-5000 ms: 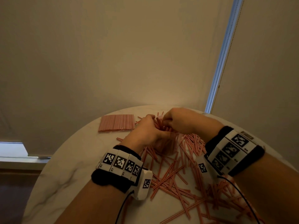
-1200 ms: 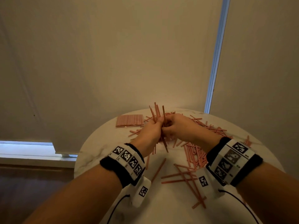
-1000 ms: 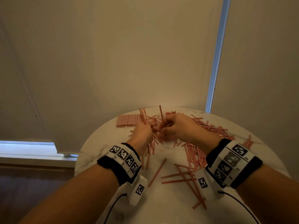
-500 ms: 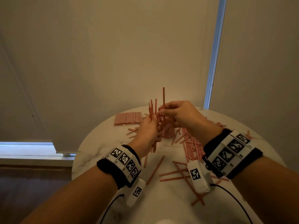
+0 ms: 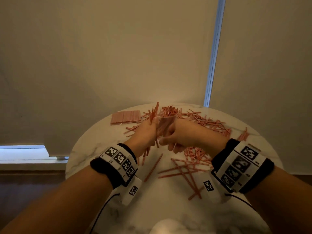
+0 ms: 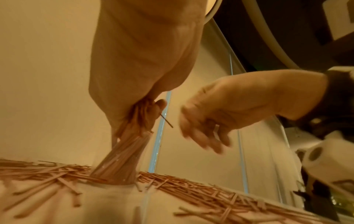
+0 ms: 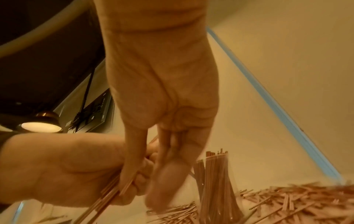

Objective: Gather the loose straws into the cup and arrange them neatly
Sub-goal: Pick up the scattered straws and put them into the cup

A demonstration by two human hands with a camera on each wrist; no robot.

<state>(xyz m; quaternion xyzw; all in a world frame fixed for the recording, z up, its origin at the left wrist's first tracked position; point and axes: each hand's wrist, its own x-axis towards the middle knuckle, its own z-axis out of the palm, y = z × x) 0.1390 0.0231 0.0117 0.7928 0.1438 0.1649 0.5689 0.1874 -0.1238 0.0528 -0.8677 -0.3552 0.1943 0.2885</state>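
Note:
A clear cup (image 5: 166, 123) packed with pink straws stands upright at the far middle of the round marble table (image 5: 168, 210). My left hand (image 5: 146, 132) grips a small bundle of straws (image 5: 154, 112) just left of the cup, with their ends poking out above and below the fist. In the left wrist view the bundle (image 6: 134, 119) hangs right over the cup (image 6: 118, 163). My right hand (image 5: 170, 141) hovers low in front of the cup with loose, blurred fingers (image 6: 208, 137) that hold nothing I can see. Its thumb (image 7: 130, 166) lies against the bundle.
Loose straws (image 5: 185, 168) lie scattered across the near and right parts of the table, with more (image 5: 207, 122) behind the cup. A flat pack of straws (image 5: 125, 117) sits at the back left. A blind-covered window rises just beyond the table.
Half a second ago my right hand pinched one straw high above the cup. It has since dropped in front of the cup without that straw. My left hand keeps its bundle.

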